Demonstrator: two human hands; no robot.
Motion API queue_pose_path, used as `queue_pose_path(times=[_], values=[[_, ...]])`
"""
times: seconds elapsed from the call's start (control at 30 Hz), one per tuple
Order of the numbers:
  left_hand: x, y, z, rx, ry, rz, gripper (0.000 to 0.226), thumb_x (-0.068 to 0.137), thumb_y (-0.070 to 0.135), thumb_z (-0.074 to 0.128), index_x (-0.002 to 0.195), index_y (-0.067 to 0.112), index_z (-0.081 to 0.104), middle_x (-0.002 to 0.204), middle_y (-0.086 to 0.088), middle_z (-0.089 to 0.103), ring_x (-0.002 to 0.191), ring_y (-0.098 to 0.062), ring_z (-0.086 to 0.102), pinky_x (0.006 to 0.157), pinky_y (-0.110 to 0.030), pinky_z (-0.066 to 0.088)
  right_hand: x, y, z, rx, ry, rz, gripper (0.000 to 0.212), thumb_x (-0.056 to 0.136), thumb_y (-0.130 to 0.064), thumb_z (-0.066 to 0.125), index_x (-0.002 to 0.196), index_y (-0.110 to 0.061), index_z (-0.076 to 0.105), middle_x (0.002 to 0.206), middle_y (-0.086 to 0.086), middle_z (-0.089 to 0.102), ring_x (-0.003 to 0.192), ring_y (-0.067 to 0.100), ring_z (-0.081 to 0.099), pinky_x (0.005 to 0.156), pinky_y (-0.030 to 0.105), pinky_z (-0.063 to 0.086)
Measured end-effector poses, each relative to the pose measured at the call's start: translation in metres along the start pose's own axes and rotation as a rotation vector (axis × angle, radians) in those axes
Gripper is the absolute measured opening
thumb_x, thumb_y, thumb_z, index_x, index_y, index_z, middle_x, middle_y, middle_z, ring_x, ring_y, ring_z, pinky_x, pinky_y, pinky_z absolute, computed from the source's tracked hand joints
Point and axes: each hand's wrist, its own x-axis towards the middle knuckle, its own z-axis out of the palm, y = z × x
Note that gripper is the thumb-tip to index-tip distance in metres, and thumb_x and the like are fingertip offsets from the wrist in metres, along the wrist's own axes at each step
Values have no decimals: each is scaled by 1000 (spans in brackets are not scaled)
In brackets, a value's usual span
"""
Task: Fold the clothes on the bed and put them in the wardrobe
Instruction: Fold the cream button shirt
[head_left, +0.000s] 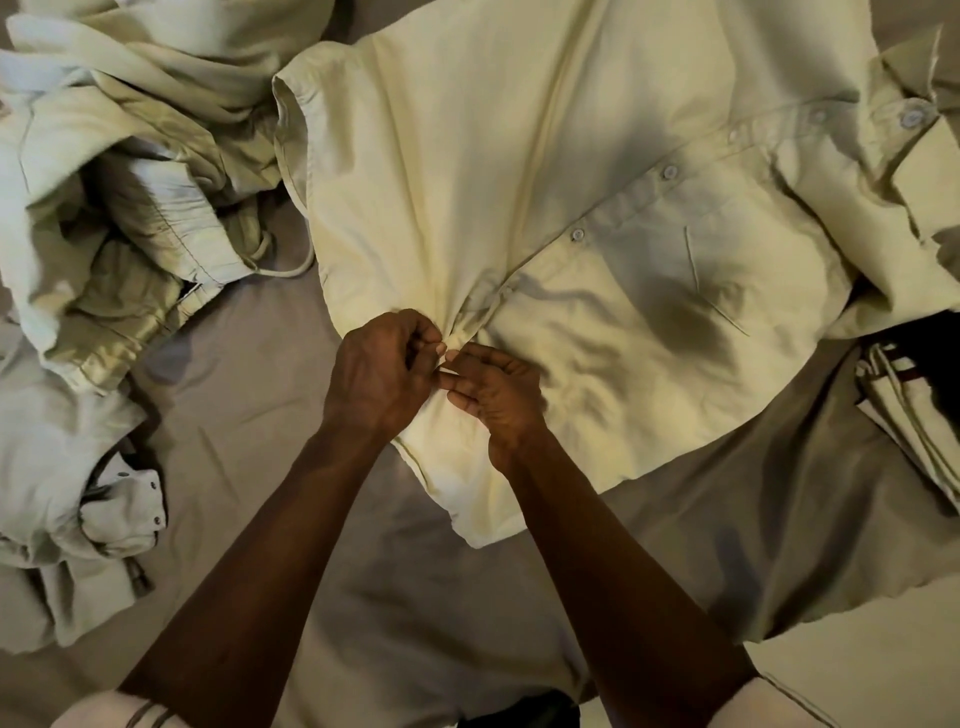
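Pale yellow shirt (597, 218) spread buttons-up across the middle of the bed (249, 415), with its collar toward the bed's right side. The left hand (382, 369) and right hand (493, 397) meet at the button placket near the hem. Both hands have curled fingers, thumb and forefinger pinched on the gathered cloth. Crumpled clothes (104, 182) are heaped along the left side, and a folded garment (909, 415) lies at the right.

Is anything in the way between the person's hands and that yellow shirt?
Nothing visible does. The left hand and right hand both pinch the yellow shirt at its button strip. The heap of clothes lies off to the left, clear of the hands. No wardrobe is in view.
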Motion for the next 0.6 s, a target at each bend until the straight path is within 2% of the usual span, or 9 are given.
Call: queue_pose_path(times=[0.13, 0.33, 0.47, 0.6], values=[[-3, 3, 3, -16, 27, -67, 8, 94, 27, 72, 89, 21, 70, 80, 7, 72, 74, -14, 67, 75, -31, 52, 0, -1, -1, 28, -4, 6, 10, 96, -4, 67, 93, -12, 72, 80, 1, 78, 72, 14, 76, 80, 28, 57], [-6, 0, 7, 68, 67, 13, 7, 94, 26, 69, 95, 19, 72, 86, 2, 71, 76, -20, 67, 75, -33, 51, 3, -1, -4, -3, -7, 22, 14, 96, -1, 67, 95, -13, 72, 76, -1, 78, 69, 11, 75, 72, 22, 60], [-7, -2, 2, 59, 39, 72, 10, 93, 20, 70, 99, 15, 77, 90, -3, 75, 79, -25, 71, 77, -41, 57, 3, 1, -3, -13, -6, -1, 10, 92, -2, 72, 99, -9, 75, 84, 3, 79, 74, 14, 76, 79, 27, 59], [-4, -10, -7, 1, -67, 109, 20, 86, 23, 70, 103, 17, 78, 93, 1, 75, 81, -19, 72, 77, -42, 60, 4, 2, -1, -44, 9, -32, 16, 91, -7, 76, 107, -4, 76, 95, 9, 80, 77, 15, 76, 82, 29, 57]])
